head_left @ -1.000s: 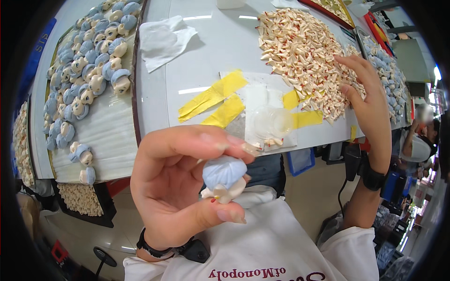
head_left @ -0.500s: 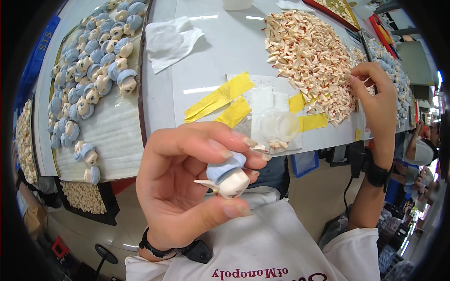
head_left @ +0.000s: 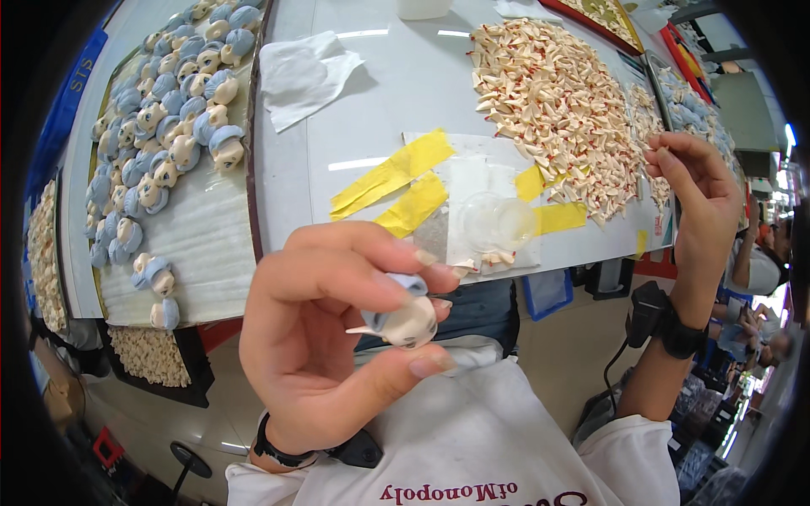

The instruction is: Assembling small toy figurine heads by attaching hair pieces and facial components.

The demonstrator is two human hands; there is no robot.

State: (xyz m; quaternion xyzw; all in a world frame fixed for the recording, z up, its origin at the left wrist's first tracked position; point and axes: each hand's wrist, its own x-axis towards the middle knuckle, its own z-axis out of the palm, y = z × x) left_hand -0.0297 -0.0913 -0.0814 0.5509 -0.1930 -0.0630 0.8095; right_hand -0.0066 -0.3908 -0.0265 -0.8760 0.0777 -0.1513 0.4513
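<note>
My left hand is closed round a small doll head with pale blue hair. Thumb and fingertips grip it, and one pointed ear sticks out on its left side. Part of the hair is hidden behind my fingers. At the right edge of the table, my right hand has its thumb and forefinger pinched together beside a big pile of small cream, red-tipped pointed pieces. Whatever lies in that pinch is too small to make out. Between my hands stands a small clear round cup, with several loose pointed pieces in front of it.
Many blue-haired doll heads lie on a tray at the left. Yellow tape strips and a crumpled white cloth are on the table. A dark bin of cream pieces sits below the tray. People are visible at far right.
My right hand has shifted right and nearer to me, to the pile's right edge. My left hand has tilted the doll head slightly, showing more of its front.
</note>
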